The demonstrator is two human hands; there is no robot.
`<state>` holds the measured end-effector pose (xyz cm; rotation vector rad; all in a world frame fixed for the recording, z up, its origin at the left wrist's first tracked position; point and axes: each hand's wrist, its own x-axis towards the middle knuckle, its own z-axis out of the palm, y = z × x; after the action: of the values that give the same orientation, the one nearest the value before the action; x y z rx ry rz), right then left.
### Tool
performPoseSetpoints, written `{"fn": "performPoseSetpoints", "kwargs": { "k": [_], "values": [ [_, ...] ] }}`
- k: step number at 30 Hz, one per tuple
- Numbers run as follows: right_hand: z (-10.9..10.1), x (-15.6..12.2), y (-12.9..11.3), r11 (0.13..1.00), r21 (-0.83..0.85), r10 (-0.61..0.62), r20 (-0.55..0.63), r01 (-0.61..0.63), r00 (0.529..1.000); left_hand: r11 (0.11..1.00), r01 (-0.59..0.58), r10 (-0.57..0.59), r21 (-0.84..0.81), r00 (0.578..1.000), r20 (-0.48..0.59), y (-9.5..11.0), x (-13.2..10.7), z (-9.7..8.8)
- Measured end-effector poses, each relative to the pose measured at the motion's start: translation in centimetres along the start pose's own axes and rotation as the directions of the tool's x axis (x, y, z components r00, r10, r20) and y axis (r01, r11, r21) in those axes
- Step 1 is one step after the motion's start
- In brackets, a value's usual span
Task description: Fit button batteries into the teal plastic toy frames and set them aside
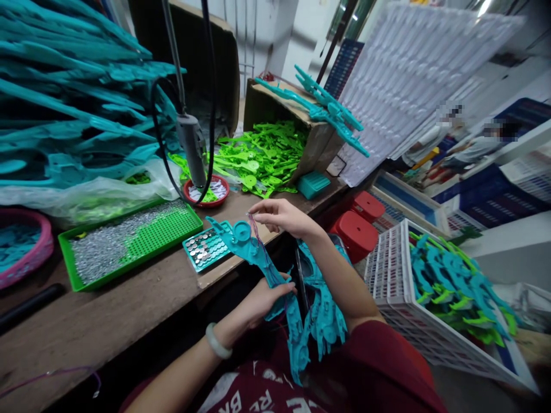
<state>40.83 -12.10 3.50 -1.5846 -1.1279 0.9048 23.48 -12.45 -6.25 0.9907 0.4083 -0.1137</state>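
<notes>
My left hand (262, 298) is closed around the middle of a long teal plastic toy part (253, 250), which tilts from the bench edge down towards my lap. Above its upper end, my right hand (279, 217) pinches thin red and purple wires (255, 229) that run down along the part. More teal parts (322, 312) lie by my lap under my right arm. Close to the part's upper end, a small teal tray (205, 250) holds several round metal discs.
On the bench are a green tray (181, 225) of small metal pieces, a red bowl (224, 198), and a hanging electric screwdriver (191, 149). Teal parts (64, 103) pile up left; a carton (321, 143) spills green parts. Right stand red stools (355, 235) and a white crate (390, 275). People are beyond.
</notes>
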Motion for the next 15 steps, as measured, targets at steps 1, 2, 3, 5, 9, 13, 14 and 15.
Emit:
{"fn": "performPoseSetpoints", "kwargs": {
  "k": [1,2,3,5,9,13,14,15],
  "values": [
    [0.0,0.2,0.0,1.000,0.000,0.015,0.024,-0.015,1.000,1.000,0.001,-0.001,0.001,1.000,-0.003,-0.1,0.0,0.0],
    [0.1,0.5,0.0,1.000,-0.001,0.025,0.029,-0.025,0.999,1.000,0.002,-0.002,0.002,1.000,-0.005,-0.1,0.0,0.0],
    [0.3,0.7,0.0,1.000,-0.006,0.030,0.016,-0.030,0.999,1.000,0.002,-0.002,0.004,1.000,-0.007,-0.1,0.0,0.0],
    [0.6,1.3,0.1,0.999,-0.035,0.036,-0.011,-0.037,0.999,1.000,-0.001,0.001,0.007,1.000,-0.011,-0.1,0.0,0.0],
    [1.0,2.5,0.5,0.993,-0.105,0.048,-0.003,-0.048,0.999,1.000,-0.001,0.001,0.009,1.000,-0.021,-0.2,0.0,-0.1],
    [0.7,1.8,0.6,0.978,-0.169,-0.151,-0.138,0.127,0.979,1.000,-0.003,0.003,-0.013,1.000,-0.009,-0.2,-0.1,-0.9],
    [0.5,1.2,0.5,0.961,-0.171,-0.242,-0.143,0.217,0.960,1.000,-0.004,0.004,-0.023,1.000,-0.006,-0.2,-0.2,-1.2],
    [0.3,0.5,0.3,0.942,-0.147,-0.318,-0.112,0.301,0.942,0.999,-0.004,0.004,-0.034,1.000,-0.008,-0.1,-0.3,-1.5]
  ]
}}
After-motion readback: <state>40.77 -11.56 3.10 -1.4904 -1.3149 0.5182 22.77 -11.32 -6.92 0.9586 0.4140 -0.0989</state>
